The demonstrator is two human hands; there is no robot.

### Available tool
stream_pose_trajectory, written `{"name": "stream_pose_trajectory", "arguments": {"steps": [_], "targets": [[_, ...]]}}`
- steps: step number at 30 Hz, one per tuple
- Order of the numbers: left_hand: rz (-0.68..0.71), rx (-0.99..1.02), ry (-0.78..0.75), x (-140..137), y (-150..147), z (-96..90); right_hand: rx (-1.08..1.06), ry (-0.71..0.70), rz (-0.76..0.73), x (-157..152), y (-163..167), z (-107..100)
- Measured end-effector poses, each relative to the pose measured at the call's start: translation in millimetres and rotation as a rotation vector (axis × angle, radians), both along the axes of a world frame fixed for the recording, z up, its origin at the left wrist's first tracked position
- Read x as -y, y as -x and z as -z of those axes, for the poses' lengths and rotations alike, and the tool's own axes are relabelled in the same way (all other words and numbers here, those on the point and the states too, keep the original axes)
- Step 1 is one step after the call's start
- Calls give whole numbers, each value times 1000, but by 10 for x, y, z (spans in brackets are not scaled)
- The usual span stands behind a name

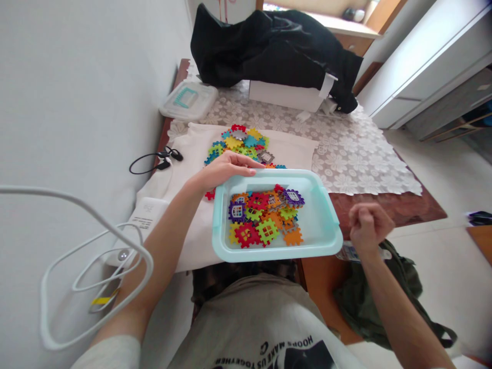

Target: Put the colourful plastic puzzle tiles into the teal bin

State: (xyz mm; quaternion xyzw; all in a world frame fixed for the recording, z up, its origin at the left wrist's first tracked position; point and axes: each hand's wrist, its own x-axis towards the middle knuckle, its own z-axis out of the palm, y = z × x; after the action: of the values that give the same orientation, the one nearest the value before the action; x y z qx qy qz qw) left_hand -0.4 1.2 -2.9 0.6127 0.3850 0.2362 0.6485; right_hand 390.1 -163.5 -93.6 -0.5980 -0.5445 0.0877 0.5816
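Lace-covered table [357, 154]: left hand [226, 171] fingers flat on tray [323, 230] rim; right hand [369, 223] fisted empty; loose tiles [240, 143] beyond.

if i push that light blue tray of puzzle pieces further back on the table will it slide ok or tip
The tray looks like rigid plastic and probably light, holding one loose layer of pieces. Its near edge overhangs the table, so it may tip toward the person if pressed there. It rests on the white cloth, which could bunch. The left hand on its far rim may steady it.
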Motion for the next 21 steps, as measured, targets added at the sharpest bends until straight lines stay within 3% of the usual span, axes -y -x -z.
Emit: {"name": "stream_pose_trajectory", "arguments": {"steps": [2, 4, 7, 9, 13, 16, 21], "targets": [[1, -3, -1, -2, 5, -2, 27, -8, -94, -604, 56, -220], [1, -12, 3, -4, 8, -4, 224, -6, -259, -1195, 191, -350], [1, -8, 15, -4, 7, -13, 517, 96, -429, -1909, 492, -339], [-2, -10, 22, 0, 5, -27, 623, 236, -500, -2204, 710, -219], [-9, -48, 30, 16, 0, -77, 675, 405, -632, -2374, 1028, 63], [-23, -75, 27, 26, -10, -120, 642, 344, -680, -2320, 1111, 146], [-31, -77, 47, 33, -27, -144, 561, 275, -655, -2223, 1092, 71]]}}
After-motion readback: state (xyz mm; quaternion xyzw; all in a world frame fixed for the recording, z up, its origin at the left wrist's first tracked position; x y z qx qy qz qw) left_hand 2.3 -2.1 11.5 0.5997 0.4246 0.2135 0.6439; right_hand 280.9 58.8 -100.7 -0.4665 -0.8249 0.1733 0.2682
